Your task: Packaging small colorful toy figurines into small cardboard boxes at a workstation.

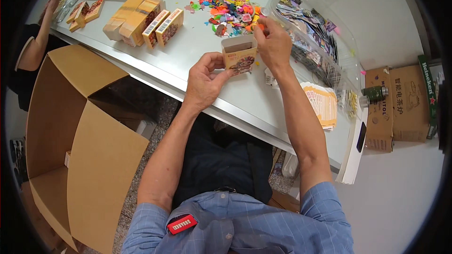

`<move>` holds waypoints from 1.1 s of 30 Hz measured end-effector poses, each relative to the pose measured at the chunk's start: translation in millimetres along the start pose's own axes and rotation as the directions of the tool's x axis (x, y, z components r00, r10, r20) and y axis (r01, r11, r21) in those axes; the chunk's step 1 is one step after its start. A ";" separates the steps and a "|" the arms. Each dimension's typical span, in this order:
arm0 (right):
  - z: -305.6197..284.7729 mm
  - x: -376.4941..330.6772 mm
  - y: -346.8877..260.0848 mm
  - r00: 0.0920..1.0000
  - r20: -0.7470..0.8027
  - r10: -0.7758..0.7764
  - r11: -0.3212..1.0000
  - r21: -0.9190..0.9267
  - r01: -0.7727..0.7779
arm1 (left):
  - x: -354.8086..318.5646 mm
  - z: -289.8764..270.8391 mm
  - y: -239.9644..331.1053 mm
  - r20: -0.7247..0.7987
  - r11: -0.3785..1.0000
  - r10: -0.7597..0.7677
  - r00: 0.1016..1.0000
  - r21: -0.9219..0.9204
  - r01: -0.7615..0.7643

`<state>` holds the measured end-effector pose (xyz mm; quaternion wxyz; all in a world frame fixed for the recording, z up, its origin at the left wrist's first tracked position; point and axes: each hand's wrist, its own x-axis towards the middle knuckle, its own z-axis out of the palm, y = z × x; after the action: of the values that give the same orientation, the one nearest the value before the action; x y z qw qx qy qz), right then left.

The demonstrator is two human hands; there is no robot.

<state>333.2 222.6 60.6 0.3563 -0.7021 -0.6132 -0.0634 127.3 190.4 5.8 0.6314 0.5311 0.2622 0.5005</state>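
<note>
Bright, even overhead light washes the pale table (197,42), leaving only soft shadows. Fisheye bending curves straight edges toward a dark rim; the centre stays sharp.

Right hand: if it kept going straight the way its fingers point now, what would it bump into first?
The right hand points up the table, just over the open small box held by the left hand. It would probably meet the pile of colourful small toys first, though depth is hard to judge.

Single head-worn fisheye view, steeply down and close over the table (188,61) edge.
</note>
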 end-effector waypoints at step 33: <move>-59.5 -68.2 -22.0 0.956 0.045 -0.289 0.950 0.138 0.281 | -0.3 1.1 2.1 0.093 0.976 -0.107 0.990 0.199 0.087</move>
<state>317.6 132.4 77.9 0.3686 -0.5831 -0.7221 -0.0515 127.4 189.6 8.0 0.6130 0.6019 0.3025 0.4128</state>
